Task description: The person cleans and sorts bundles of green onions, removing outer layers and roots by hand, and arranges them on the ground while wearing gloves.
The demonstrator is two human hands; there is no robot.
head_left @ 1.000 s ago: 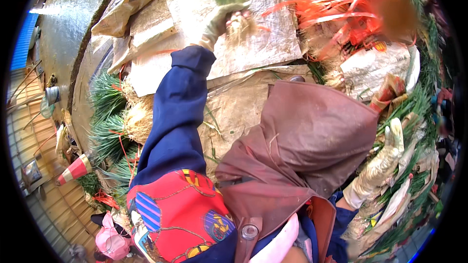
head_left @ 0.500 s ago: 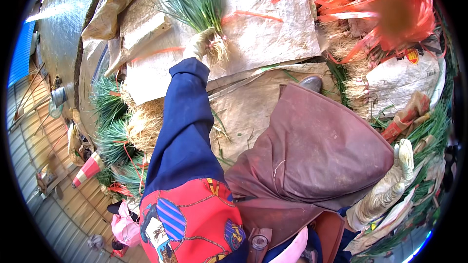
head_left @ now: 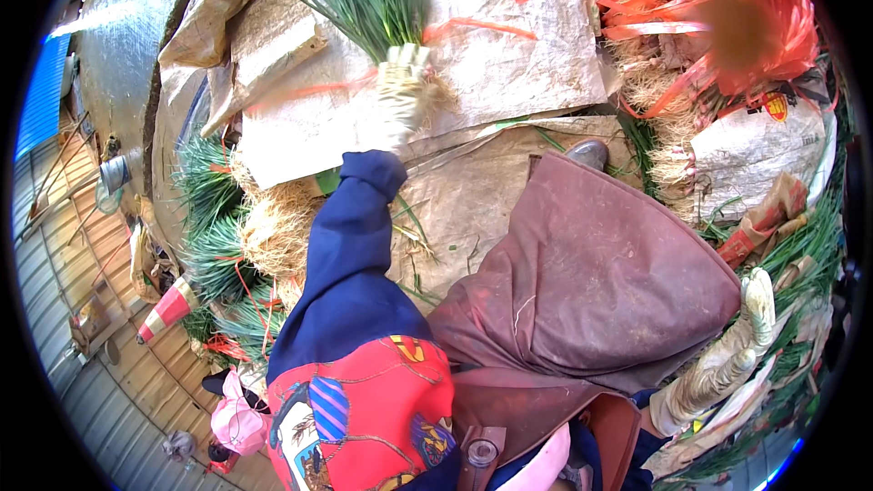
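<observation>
On the pale sheet (head_left: 509,73) lies a bunch of thin spring onions (head_left: 373,5), its green leaves fanned away from me and its stringy roots toward me. My left hand (head_left: 403,95), in a cream glove, is over the root end, fingers stretched and laid flat across the stems; motion blurs it, and it hides most of the roots. A red plastic strip (head_left: 482,27) runs under the bunch and out to its right. My right hand (head_left: 737,345), also gloved, is low at the right beside a brown apron (head_left: 600,282), fingers extended, with nothing visible in it.
Tied spring onion bunches (head_left: 218,259) are stacked at the left, roots inward. Loose red strips (head_left: 655,14) cover more roots at the upper right, above a white woven sack (head_left: 759,159). Loose greens (head_left: 800,300) line the right. A shoe (head_left: 589,153) pokes out beyond the apron.
My left hand has gone from gripping the root end at its left side to lying over it with fingers straightened. My right hand has barely moved.
</observation>
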